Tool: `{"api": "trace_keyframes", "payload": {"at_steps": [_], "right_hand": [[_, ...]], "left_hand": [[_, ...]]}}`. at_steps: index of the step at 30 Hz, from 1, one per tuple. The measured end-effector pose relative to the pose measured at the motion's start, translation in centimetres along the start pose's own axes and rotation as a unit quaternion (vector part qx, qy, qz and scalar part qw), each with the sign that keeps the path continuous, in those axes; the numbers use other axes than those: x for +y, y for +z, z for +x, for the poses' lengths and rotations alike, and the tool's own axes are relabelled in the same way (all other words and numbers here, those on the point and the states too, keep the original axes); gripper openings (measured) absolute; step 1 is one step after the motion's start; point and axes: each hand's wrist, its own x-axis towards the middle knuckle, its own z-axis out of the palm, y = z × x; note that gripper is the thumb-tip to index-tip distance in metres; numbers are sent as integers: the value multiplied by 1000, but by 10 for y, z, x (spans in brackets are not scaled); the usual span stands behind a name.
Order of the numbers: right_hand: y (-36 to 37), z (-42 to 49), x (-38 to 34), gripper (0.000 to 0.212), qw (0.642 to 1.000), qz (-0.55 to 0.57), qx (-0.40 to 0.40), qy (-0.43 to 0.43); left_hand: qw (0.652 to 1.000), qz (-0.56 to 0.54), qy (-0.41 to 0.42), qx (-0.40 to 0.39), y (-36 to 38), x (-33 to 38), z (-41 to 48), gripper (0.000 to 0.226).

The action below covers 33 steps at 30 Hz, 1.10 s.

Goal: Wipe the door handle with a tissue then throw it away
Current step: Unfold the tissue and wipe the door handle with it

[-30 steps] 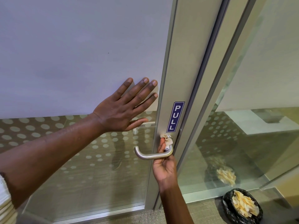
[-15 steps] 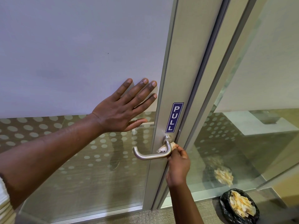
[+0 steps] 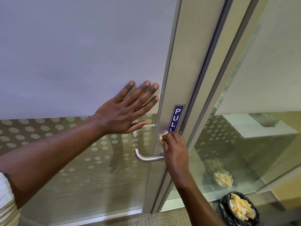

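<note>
Your right hand [image 3: 175,150] grips a crumpled tissue [image 3: 162,137] in its fingertips, pressing it on the metal door frame [image 3: 184,79] just above the lever door handle [image 3: 147,157] and touching the lower end of the blue PULL sign [image 3: 176,117]. Your left hand [image 3: 125,111] lies flat, fingers spread, on the frosted glass up and left of that grip. Down to its right, on the floor, sits a black-lined bin [image 3: 240,209] with used tissues in it.

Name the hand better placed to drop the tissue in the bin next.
Right hand: it already holds the tissue, on the bin's side. The left hand lies flat against the door.
</note>
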Motion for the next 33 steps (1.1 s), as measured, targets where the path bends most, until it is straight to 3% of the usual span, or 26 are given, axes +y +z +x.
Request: {"api": "trace_keyframes", "payload": {"at_steps": [5, 10, 15, 20, 25, 33], "right_hand": [[-13, 5, 10, 14, 998, 21, -10, 67], [-21, 0, 9, 17, 993, 10, -82, 78], [-30, -6, 14, 19, 984, 16, -108, 143], [-46, -31, 8, 20, 973, 103, -151, 141], [-60, -44, 10, 22, 955, 153, -118, 224], [-81, -43, 13, 18, 967, 121, -88, 208]], "left_hand": [[1000, -10, -1, 2, 2, 0, 0, 83], [1000, -17, 0, -1, 4, -1, -1, 83], [1000, -20, 0, -1, 4, -1, -1, 82], [1000, -19, 2, -5, 3, -1, -1, 81], [999, -43, -7, -20, 0, -2, 0, 77], [986, -143, -47, -71, -12, 49, -7, 76]]}}
